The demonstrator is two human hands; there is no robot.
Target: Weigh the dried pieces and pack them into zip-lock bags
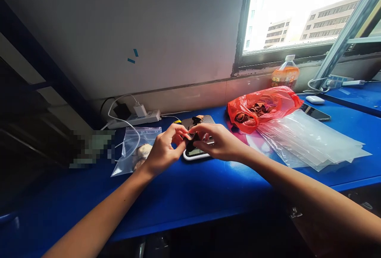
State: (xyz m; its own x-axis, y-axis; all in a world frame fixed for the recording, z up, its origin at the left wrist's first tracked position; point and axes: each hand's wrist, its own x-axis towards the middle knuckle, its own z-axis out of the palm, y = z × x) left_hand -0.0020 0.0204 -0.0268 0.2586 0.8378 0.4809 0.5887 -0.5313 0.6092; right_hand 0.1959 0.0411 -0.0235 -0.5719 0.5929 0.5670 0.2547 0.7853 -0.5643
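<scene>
Over a white kitchen scale (194, 157), my left hand (166, 147) and my right hand (218, 143) meet with fingertips pinched. Between them is a thin, dark, dried-looking piece (192, 143), gripped from both sides; its exact kind is not clear. Behind the fingers, brown and black dried pieces (197, 120) rest on the scale's plate. My hands hide part of the plate and of the lit display. To the right, an open red plastic bag (279, 107) holds similar dark brown, curled pieces (257, 110).
Left of the scale lies a clear zip bag (127, 147) with pale, rounded pieces inside. A power strip (143, 118) with a white charger and cable runs along the wall. On the right are stacked clear bags (312, 143), a phone (317, 112), an earbud case (314, 99) and a drink bottle (287, 71).
</scene>
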